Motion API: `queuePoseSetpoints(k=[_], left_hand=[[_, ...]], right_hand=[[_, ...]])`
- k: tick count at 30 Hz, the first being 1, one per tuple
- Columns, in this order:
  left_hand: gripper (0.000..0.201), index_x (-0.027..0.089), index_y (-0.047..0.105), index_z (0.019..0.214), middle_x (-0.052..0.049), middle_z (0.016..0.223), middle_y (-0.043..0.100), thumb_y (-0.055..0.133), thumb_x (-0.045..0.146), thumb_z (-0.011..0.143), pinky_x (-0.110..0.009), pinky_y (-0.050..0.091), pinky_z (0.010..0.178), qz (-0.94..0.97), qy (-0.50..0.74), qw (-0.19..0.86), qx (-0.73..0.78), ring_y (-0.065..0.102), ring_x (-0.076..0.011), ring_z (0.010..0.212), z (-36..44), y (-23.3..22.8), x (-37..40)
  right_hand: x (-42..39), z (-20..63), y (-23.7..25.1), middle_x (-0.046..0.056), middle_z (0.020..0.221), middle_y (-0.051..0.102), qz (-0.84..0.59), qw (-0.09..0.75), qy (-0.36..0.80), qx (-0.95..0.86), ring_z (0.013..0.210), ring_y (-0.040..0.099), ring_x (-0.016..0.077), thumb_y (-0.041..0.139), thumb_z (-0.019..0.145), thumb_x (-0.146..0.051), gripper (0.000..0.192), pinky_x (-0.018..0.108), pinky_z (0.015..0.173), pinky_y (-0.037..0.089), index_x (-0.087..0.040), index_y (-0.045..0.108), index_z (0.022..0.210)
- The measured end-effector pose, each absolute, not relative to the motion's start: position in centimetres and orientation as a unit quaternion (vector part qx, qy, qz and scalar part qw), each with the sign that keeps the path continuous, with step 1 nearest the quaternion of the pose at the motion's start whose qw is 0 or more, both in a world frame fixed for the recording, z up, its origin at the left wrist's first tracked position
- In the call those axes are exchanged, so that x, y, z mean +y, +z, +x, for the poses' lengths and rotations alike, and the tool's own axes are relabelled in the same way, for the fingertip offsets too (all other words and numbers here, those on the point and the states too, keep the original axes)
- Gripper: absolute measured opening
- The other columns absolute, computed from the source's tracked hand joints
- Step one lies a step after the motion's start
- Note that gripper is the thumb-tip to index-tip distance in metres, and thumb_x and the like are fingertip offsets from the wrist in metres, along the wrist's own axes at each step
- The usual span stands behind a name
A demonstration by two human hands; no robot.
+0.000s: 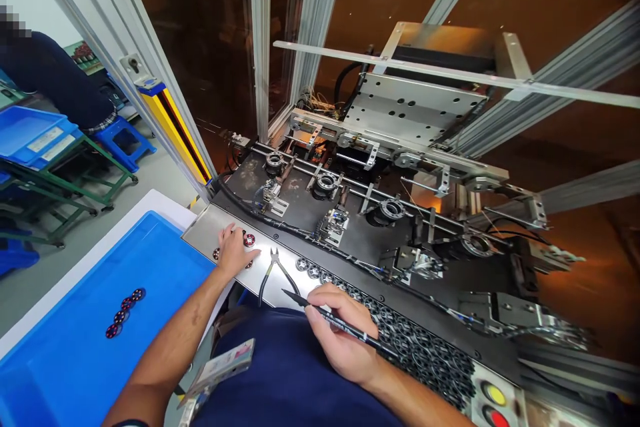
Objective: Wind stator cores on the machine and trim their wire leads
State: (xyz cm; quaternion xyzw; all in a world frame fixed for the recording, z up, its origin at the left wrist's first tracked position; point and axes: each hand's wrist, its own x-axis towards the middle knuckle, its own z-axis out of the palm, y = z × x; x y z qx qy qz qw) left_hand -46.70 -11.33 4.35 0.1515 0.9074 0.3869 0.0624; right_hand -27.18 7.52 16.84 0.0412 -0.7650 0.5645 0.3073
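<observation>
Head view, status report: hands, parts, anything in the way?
Left hand on small round parts, steel plate. Right hand holds black pen. Cutters lie between hands.

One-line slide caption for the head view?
Left hand on small round parts on steel shelf; right hand holds black pen.

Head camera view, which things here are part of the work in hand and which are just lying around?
In hand:
- left hand resting on small red-and-black discs on the steel plate
- right hand holding a black pen
- row of black rings beside it

Lying about:
- cutters, untouched
- four discs in the blue tray
- yellow and red buttons
</observation>
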Motion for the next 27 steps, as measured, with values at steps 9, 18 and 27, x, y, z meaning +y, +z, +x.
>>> queuePoseSetpoints(k=[9,18,27], left_hand=[[0.029,0.02,0.054,0.095,-0.008,0.115,0.065,0.075,0.033,0.08,-0.05,0.045,0.1,0.111,0.534,0.147,0.825,0.061,-0.0254,0.109,-45.6,7.7,-11.4],[0.054,0.024,0.039,0.094,-0.007,0.106,0.075,0.086,0.029,0.068,-0.035,0.049,0.087,0.095,0.731,0.305,0.603,0.071,-0.0206,0.097,-40.6,15.1,-11.7],[0.052,0.023,0.042,0.09,-0.006,0.105,0.076,0.088,0.021,0.066,-0.032,0.049,0.084,0.088,0.762,0.355,0.535,0.072,-0.0208,0.096,-39.4,15.9,-11.6]], right_hand=[[7.8,-27.3,16.4,0.002,0.076,0.067,0.023,0.313,0.566,-0.762,0.066,0.064,0.0144,0.062,0.084,-0.005,0.02,0.027,0.062,0.053,-0.021,0.066,0.096],[7.1,-28.6,17.0,0.002,0.077,0.069,0.028,0.314,0.594,-0.74,0.067,0.066,0.0151,0.065,0.084,-0.008,0.017,0.028,0.062,0.054,-0.02,0.069,0.095],[6.6,-28.9,17.2,0.002,0.074,0.069,0.034,0.298,0.605,-0.738,0.065,0.066,0.0155,0.064,0.085,-0.01,0.015,0.028,0.061,0.053,-0.02,0.07,0.094]])
